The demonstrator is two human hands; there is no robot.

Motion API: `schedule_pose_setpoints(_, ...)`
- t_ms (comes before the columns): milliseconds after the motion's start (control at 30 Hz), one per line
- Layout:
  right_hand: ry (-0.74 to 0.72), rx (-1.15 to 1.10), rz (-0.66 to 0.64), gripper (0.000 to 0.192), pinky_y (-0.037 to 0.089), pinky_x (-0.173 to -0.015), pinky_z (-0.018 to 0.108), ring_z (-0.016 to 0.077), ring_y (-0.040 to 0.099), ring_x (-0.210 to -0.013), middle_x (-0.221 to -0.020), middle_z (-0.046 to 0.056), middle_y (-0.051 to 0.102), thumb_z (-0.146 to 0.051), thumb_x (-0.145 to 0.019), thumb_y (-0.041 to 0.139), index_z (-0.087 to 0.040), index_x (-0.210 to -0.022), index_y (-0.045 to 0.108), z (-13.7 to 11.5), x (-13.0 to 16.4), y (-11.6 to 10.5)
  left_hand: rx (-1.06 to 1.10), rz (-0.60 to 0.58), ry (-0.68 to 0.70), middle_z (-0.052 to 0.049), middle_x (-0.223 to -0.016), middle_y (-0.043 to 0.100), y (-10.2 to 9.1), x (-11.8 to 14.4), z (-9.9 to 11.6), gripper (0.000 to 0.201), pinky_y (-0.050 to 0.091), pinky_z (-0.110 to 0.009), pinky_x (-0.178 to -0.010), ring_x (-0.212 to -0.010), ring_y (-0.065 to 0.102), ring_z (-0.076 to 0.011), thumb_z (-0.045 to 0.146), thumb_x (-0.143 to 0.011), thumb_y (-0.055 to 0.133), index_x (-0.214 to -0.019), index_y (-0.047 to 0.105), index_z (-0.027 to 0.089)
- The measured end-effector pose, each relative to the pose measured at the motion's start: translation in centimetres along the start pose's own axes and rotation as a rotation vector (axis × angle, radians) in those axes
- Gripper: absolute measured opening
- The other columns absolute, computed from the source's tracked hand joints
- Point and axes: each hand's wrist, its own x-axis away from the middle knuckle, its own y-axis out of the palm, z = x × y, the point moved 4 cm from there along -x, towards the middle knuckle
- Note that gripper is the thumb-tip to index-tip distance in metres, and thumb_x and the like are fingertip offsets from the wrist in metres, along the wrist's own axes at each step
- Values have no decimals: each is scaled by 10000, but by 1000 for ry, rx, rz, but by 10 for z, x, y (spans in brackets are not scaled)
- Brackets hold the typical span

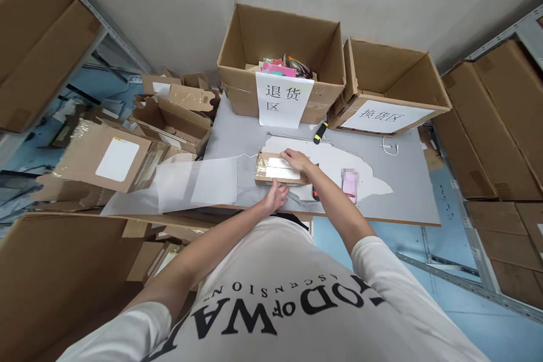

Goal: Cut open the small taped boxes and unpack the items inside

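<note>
A small flat cardboard parcel (274,170) with a white label and shiny tape lies on the grey table (403,192) in front of me. My right hand (296,160) rests flat on its top right part. My left hand (275,194) touches its near edge, fingers loosely curled. Neither hand lifts it. Just right of the parcel lies a pink phone-like thing (350,184), and a red-and-black tool (315,192) shows under my right forearm.
Two open cartons stand at the table's back, each with a paper sign: one (280,51) holding colourful packs, the other (390,85) to its right. A yellow-black marker (320,132) lies between them. Flattened boxes (127,153) pile up left. Shelves with cartons stand on both sides.
</note>
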Motion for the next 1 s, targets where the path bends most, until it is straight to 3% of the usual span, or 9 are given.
schedule_pose_setpoints(133, -89, -19, 41, 505, 384, -962, 400, 269, 560, -1119, -1202, 94, 640, -550, -925, 308, -212, -1173, 591, 4, -3, 4, -102, 4, -35, -115, -1572, 111, -8, 1, 0, 815, 230, -453, -1108, -1429, 195, -218, 716, -852, 82, -1502, 78, 224)
schedule_pose_setpoints(233, -150, -157, 279, 513, 339, -1032, 370, 237, 490, -1216, -1293, 107, 578, -499, -925, 316, -180, -1257, 544, 23, 4, -3, -299, 61, -89, -129, -1538, 248, -21, 4, 5, 788, 283, -450, -1084, -1397, 284, -263, 728, -841, 256, -1448, 287, 226)
schedule_pose_setpoints(333, 12, -318, 673, 523, 328, -1047, 362, 214, 453, -1238, -1314, 129, 542, -445, -931, 275, -146, -1312, 472, 67, 28, -8, -575, 85, 22, -144, -1345, 534, -30, 6, 20, 696, 358, -434, -1038, -1255, 474, -306, 678, -770, 504, -1254, 539, 179)
schedule_pose_setpoints(400, 237, -379, 802, 515, 358, -1015, 358, 213, 481, -1194, -1295, 158, 533, -399, -935, 231, -114, -1302, 452, 102, 49, 2, -733, 85, 180, -138, -1159, 646, -31, 7, 36, 619, 414, -420, -989, -1098, 581, -295, 614, -744, 582, -1149, 605, 148)
schedule_pose_setpoints(500, 475, -302, 663, 479, 389, -973, 355, 240, 516, -1132, -1251, 184, 530, -377, -888, 372, -101, -1268, 466, 139, 72, 34, -960, 122, 382, -116, -1050, 668, -30, 7, 58, 502, 437, -421, -965, -1012, 607, -274, 534, -797, 549, -1136, 615, 170)
schedule_pose_setpoints(600, 604, -155, 443, 546, 399, -959, 376, 281, 486, -1175, -1251, 170, 505, -401, -794, 558, -153, -1271, 460, 153, 82, 68, -1244, 212, 507, -132, -1228, 585, -28, 3, 74, 461, 323, -467, -1067, -1204, 486, -311, 462, -830, 521, -1196, 586, 190)
schedule_pose_setpoints(700, 686, -90, 317, 667, 433, -912, 395, 300, 490, -1170, -1248, 153, 487, -429, -720, 653, -192, -1295, 412, 158, 85, 89, -1451, 259, 578, -142, -1441, 398, -27, -4, 79, 510, 148, -498, -1140, -1372, 270, -341, 424, -824, 534, -1268, 535, 174)
schedule_pose_setpoints(833, 725, -99, 249, 693, 459, -870, 408, 295, 541, -1110, -1240, 147, 487, -393, -719, 653, -204, -1316, 358, 163, 84, 98, -1554, 226, 614, -160, -1521, 264, -27, -11, 72, 602, -3, -503, -1152, -1433, 106, -332, 453, -840, 508, -1349, 455, 136)
schedule_pose_setpoints(1000, 675, -143, 257, 674, 452, -895, 426, 298, 565, -1079, -1223, 171, 512, -263, -722, 607, -175, -1336, 343, 168, 83, 95, -1524, 133, 638, -156, -1542, 214, -24, -13, 61, 632, -70, -513, -1142, -1447, 52, -311, 436, -853, 480, -1399, 387, 132)
